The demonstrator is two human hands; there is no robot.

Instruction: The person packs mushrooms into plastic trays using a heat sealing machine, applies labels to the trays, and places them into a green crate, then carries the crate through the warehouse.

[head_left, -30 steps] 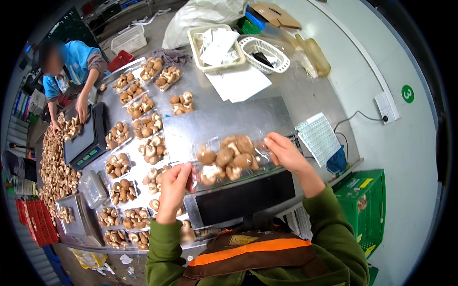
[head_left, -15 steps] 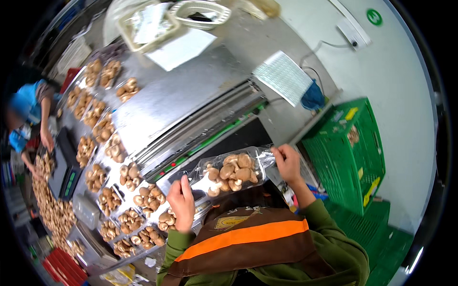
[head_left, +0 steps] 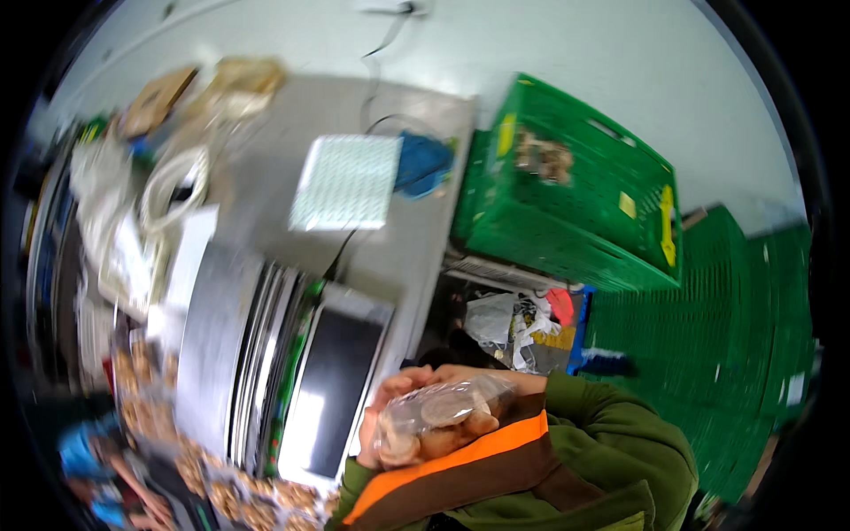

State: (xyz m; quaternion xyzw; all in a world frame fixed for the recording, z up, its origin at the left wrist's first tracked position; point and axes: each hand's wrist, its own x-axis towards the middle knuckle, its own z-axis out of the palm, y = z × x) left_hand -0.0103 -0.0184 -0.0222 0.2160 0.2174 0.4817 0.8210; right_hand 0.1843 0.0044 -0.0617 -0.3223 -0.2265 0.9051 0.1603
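A clear-wrapped pack of mushrooms point(head_left: 438, 425) sits close against my brown apron with its orange band. My left hand point(head_left: 370, 429) is closed round its left end. From the right, my right hand point(head_left: 465, 372) reaches along the far side of the pack and holds it there; its fingers are partly hidden by the pack and blurred. Just left of my hands is the wrapping machine point(head_left: 292, 380), with a dark flat plate point(head_left: 332, 385) and a metal top.
A green crate point(head_left: 575, 195) with a mushroom pack inside stands ahead to the right, beside stacked green crates point(head_left: 673, 354). On the metal table point(head_left: 425, 115) lie a printed sheet point(head_left: 345, 181) and a blue bag point(head_left: 425, 164). Mushroom packs point(head_left: 235, 496) and a co-worker point(head_left: 97, 469) are at lower left.
My view has swung right toward the green crates. The mushroom pack, earlier stretched between my spread hands above the machine, is now against my apron with both hands close together on it.
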